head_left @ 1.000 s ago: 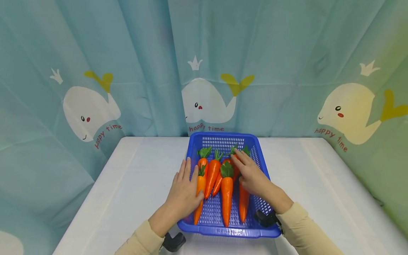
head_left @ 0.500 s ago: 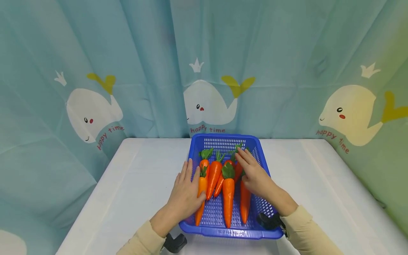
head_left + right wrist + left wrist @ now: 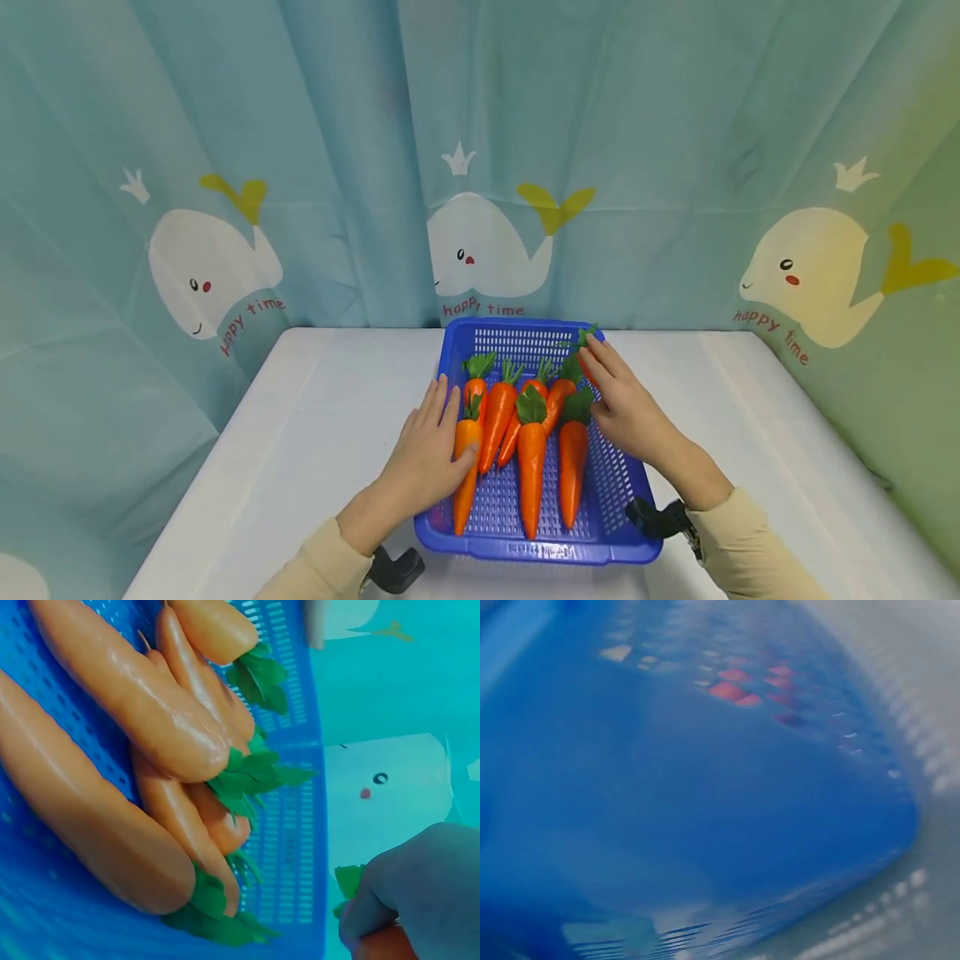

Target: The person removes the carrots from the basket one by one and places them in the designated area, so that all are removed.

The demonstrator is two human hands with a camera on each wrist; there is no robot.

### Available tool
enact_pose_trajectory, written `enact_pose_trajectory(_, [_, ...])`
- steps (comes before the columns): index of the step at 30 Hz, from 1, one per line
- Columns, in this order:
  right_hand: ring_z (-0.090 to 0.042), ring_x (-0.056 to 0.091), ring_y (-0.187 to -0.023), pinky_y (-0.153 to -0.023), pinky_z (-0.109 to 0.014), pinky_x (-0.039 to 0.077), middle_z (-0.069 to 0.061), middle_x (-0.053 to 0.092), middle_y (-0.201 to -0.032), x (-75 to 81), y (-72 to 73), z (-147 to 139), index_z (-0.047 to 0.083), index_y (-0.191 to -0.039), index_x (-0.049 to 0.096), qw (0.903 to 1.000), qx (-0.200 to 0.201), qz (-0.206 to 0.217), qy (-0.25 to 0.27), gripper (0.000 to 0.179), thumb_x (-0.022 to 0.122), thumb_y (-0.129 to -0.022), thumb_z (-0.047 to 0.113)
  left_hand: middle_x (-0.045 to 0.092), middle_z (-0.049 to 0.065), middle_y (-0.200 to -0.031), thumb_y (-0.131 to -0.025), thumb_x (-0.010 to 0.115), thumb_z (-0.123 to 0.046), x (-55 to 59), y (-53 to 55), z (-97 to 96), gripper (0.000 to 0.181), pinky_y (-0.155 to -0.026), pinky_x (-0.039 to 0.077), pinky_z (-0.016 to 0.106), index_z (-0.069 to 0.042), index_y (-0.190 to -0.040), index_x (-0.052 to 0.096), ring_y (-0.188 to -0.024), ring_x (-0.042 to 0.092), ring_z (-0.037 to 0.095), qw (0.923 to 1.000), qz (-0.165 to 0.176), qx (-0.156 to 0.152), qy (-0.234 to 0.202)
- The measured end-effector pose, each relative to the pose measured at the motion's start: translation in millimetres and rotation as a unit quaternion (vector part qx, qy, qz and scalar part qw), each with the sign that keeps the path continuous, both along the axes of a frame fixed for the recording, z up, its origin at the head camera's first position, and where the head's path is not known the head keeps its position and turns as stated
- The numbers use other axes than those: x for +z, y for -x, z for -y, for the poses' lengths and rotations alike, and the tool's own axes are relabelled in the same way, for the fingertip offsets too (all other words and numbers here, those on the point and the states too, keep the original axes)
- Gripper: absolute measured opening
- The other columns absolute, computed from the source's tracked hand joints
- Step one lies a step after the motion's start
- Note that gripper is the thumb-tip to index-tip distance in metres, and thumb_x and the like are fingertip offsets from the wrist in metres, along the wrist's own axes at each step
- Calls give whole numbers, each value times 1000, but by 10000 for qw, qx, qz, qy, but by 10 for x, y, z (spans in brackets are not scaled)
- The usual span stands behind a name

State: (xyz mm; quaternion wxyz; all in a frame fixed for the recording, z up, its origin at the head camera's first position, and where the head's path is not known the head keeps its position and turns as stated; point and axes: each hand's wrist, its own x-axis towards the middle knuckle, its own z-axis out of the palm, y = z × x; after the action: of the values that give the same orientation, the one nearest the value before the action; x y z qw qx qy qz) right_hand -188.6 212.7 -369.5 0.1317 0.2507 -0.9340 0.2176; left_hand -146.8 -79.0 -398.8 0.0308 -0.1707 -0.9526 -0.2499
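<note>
A blue plastic basket (image 3: pixel 538 550) holds several carrots with green leafy tops. My left hand (image 3: pixel 426 454) lies along the basket's left rim, fingers straight, its thumb beside the orange-yellow carrot (image 3: pixel 467 475). The right hand (image 3: pixel 630 408) grips a carrot (image 3: pixel 589 371) above the basket's right back corner; most of that carrot is hidden by the fingers. In the right wrist view, the gripped carrot (image 3: pixel 386 945) shows under the curled fingers, outside the rim. Two carrots (image 3: pixel 531 479) (image 3: pixel 573 475) lie side by side at the front. The left wrist view shows mostly blurred blue basket wall (image 3: pixel 705 795).
The basket stands on a white table (image 3: pixel 337 400). A blue-green curtain (image 3: pixel 645 250) printed with whales hangs close behind the table's back edge. Black wrist mounts (image 3: pixel 393 571) sit near the basket's front corners.
My right hand has moved right, drawing a carrot away from the others toward the right rim. The carrots it covered now show their tops. The left hand stays at the left rim.
</note>
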Motion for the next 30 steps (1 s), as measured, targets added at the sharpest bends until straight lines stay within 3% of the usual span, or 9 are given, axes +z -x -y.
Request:
enact_pose_trajectory(11, [-54, 25, -144, -108, -62, 35, -29, 27, -158, 69, -50, -158, -13, -144, 39, 9996, -278, -8, 18, 69, 52, -77, -15, 14, 25, -164, -94, 56, -36, -55, -17, -52, 78, -117, 21, 66, 7, -152, 28, -153, 12, 41, 9967, -230, 49, 778])
enact_pose_trajectory(20, [-53, 24, -144, -107, -65, 34, -30, 25, -158, 24, -68, -293, -13, -146, 37, 9986, -469, 209, 148, 68, 53, -80, -12, 16, 25, -164, -93, 57, -36, -82, -13, -50, 77, -117, 23, 66, 7, -151, 31, -153, 14, 41, 9963, -280, 105, 803])
enact_pose_trajectory(30, [-54, 32, -139, -104, -69, 35, -34, 30, -154, -102, -42, -533, -15, -143, 38, 9978, -632, 68, 171, 69, 56, -77, -13, 14, 24, -164, -93, 57, -35, -75, -15, -64, 77, -117, 22, 65, 7, -152, 30, -153, 13, 40, 9965, -270, 150, 782])
